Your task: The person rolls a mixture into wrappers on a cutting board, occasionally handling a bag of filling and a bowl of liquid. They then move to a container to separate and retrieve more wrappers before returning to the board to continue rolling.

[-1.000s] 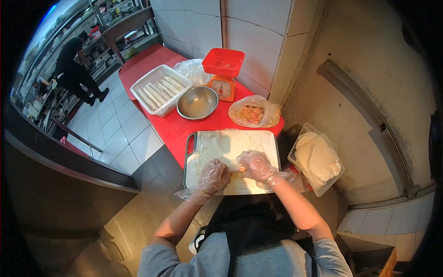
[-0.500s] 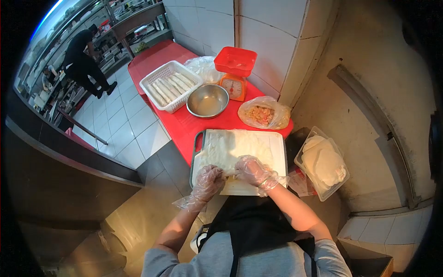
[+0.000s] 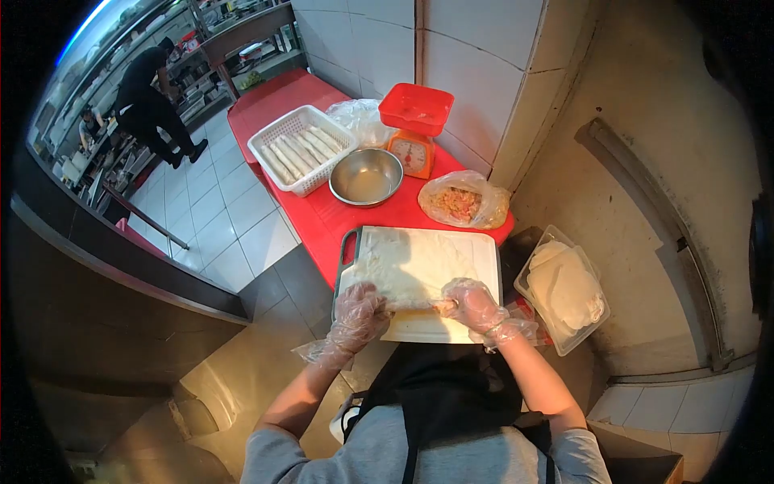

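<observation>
A thin whitish spring roll wrapper (image 3: 419, 260) lies spread over a white cutting board (image 3: 403, 329) with a dark handle. Clear plastic gloves cover both hands. My left hand (image 3: 360, 310) is closed on the wrapper's near left corner. At the near right, my right hand (image 3: 474, 305) pinches the same edge, with a trace of orange filling by the fingertips. The edge between them looks slightly lifted or folded; exactly how is hard to tell. Behind the board, a clear bag of orange-pink filling (image 3: 455, 203) stands open.
On the red table (image 3: 310, 226) are a white basket (image 3: 306, 187) of rolled spring rolls, a steel bowl (image 3: 365, 177) with liquid, an orange scale (image 3: 411, 155) and a plastic bag (image 3: 359, 119). A tub of stacked wrappers (image 3: 564, 286) stands right. Another person (image 3: 145, 101) works far left.
My right hand has moved right along the near edge, away from my left hand, to the wrapper's right end. My left hand has shifted only slightly.
</observation>
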